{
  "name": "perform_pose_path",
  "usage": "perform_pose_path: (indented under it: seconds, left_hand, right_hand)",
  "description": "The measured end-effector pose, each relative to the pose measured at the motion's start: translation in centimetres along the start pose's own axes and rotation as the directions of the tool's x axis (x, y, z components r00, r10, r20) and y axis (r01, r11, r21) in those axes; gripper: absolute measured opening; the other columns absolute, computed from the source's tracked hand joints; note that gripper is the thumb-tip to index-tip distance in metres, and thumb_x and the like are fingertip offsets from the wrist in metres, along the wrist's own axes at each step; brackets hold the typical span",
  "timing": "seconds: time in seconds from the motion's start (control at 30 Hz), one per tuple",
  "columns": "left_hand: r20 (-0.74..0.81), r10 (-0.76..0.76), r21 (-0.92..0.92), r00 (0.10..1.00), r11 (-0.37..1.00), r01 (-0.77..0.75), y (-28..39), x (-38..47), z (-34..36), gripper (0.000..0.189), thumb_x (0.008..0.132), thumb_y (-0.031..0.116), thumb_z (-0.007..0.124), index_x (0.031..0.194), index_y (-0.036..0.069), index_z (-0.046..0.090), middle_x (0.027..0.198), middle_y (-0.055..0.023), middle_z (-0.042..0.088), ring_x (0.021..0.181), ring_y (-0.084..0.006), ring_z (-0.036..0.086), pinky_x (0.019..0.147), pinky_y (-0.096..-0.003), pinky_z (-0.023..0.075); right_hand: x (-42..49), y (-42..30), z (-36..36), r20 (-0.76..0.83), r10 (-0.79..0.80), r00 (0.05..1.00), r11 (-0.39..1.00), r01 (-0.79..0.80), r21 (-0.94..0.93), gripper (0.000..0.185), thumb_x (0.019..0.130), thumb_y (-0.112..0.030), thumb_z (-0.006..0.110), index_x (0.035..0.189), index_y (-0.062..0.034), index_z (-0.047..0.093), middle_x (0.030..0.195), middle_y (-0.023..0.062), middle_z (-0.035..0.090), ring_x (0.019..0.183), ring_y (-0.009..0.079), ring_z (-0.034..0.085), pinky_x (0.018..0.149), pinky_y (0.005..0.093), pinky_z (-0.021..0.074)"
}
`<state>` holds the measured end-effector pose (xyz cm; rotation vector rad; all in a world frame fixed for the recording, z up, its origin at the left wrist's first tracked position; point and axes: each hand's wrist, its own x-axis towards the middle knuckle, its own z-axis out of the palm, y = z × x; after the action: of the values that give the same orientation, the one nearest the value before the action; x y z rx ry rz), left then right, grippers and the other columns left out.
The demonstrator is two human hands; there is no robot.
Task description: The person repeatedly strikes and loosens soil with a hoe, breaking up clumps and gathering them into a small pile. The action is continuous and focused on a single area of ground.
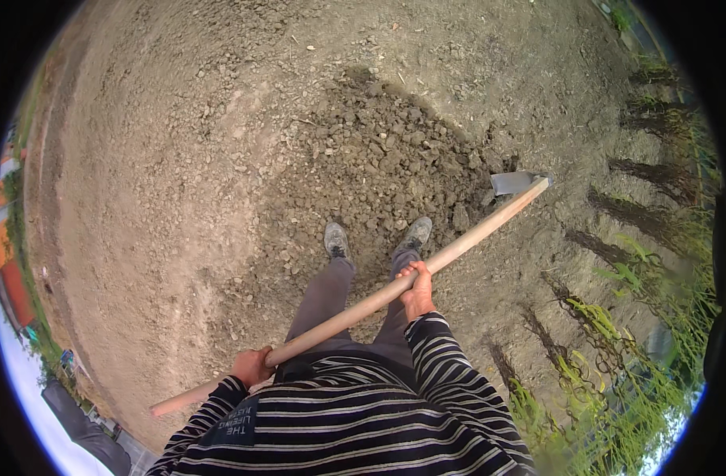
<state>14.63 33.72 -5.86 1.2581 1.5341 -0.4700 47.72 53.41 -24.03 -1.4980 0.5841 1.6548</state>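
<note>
A hoe with a long wooden handle (352, 316) slants across my body from lower left to upper right. My left hand (253, 366) is wrapped around the handle near its butt end, beside my waist. Farther up, my right hand (418, 287) grips the same handle, in front of my right leg. The hoe's grey metal blade (511, 183) sits at the right edge of a patch of broken, cloddy soil (393, 160). Whether the blade's edge touches the ground I cannot tell.
My dusty shoes (337, 240) stand at the near side of the broken soil. Along the right runs a row of leafy plants with dark stems (648, 214). Paler, pebbly ground (160, 196) spreads to the left. Orange-walled buildings (3, 244) show at the far left rim.
</note>
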Motion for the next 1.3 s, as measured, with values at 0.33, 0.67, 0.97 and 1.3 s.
perform_pose_path:
  seconds: [0.33,0.67,0.97,1.3]
  left_hand:
    - [-0.202,0.276,-0.091,0.940,0.950,-0.298,10.2,9.5,-4.9,0.032,0.069,0.032,0.060,0.090,0.009,0.053,0.073,-0.0173,0.060,0.072,-0.0374,0.058,0.063,-0.0448,0.0447]
    - [0.327,0.123,-0.635,0.937,0.763,0.121,5.8,0.7,-2.2,0.041,0.076,0.033,0.063,0.104,0.004,0.057,0.086,-0.0143,0.065,0.082,-0.0219,0.060,0.072,-0.0337,0.0468]
    - [0.077,-0.002,-0.040,0.997,0.999,0.005,6.1,-5.8,1.7,0.035,0.081,0.034,0.048,0.108,0.012,0.046,0.072,-0.0183,0.059,0.065,-0.0364,0.059,0.054,-0.0423,0.0449]
    - [-0.326,0.263,-0.154,0.908,0.933,-0.326,17.7,10.3,-6.4,0.032,0.071,0.030,0.061,0.093,0.009,0.050,0.069,-0.0192,0.059,0.068,-0.0378,0.058,0.060,-0.0485,0.0417]
  right_hand:
    - [-11.4,-17.6,8.1,0.113,-0.771,0.627,0.576,0.762,-0.297,0.038,0.075,-0.006,0.064,0.100,-0.0023,0.036,0.075,0.0086,0.049,0.058,0.0170,0.052,0.051,0.0299,0.0470]
    - [-1.9,-3.0,5.1,0.036,-0.569,0.822,0.323,0.263,-0.909,0.091,0.067,-0.015,0.067,0.132,0.0074,0.008,0.112,0.0338,0.046,0.106,0.0417,0.049,0.092,0.0394,0.0381]
    - [-1.6,-4.6,1.3,-0.211,0.023,0.977,0.917,-0.105,-0.384,0.013,0.074,-0.009,0.060,0.078,-0.0055,0.048,0.065,0.0062,0.050,0.052,0.0196,0.050,0.051,0.0375,0.0458]
    - [-6.0,-25.6,11.1,0.247,-0.560,0.791,0.781,0.603,-0.159,0.015,0.076,-0.009,0.060,0.071,-0.0072,0.046,0.061,0.0017,0.044,0.053,0.0133,0.046,0.051,0.0296,0.0436]
